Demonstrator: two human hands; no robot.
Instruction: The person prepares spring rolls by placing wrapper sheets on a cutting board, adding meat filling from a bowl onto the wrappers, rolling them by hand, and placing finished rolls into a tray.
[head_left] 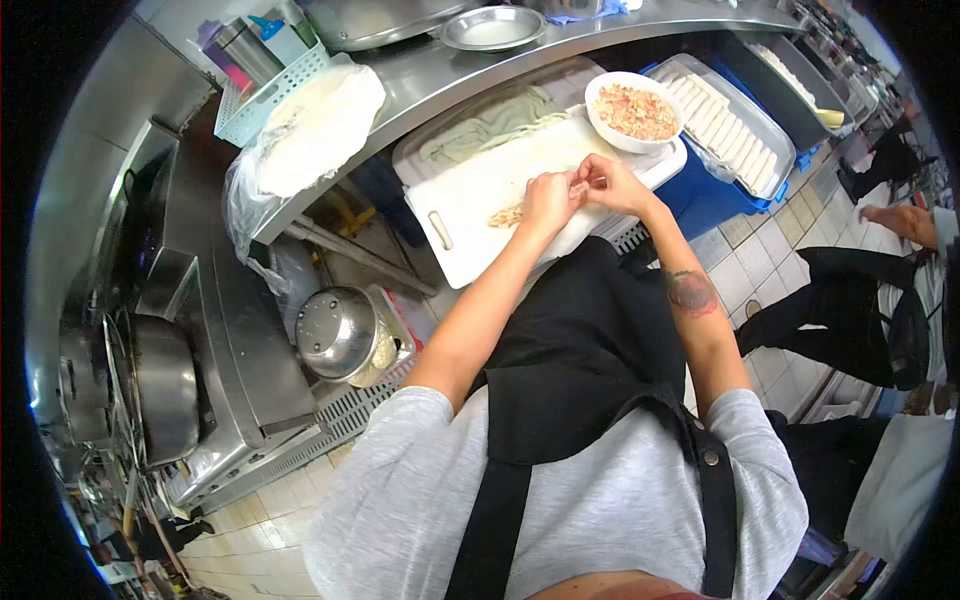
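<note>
My left hand [548, 204] and my right hand [614, 187] meet over a white cutting board [462, 262], with fingers closed and fingertips together. Between them is a small pinkish clump of chopped filling [578, 190], partly covered by the fingers. To the left of my left hand, a short strip of the same filling [505, 216] lies on the pale surface; whether a thin wrapper lies under it is hard to tell. Just beyond my right hand stands a white bowl [603, 128] heaped with orange-pink chopped filling.
A tray [780, 187] of white rolls stands right of the bowl, above a blue bin [700, 205]. Behind the board lies a pale green cloth [490, 125]. On the steel counter [420, 95] are a stack of pale round sheets [325, 125] and a metal dish [492, 28]. Other people stand at right.
</note>
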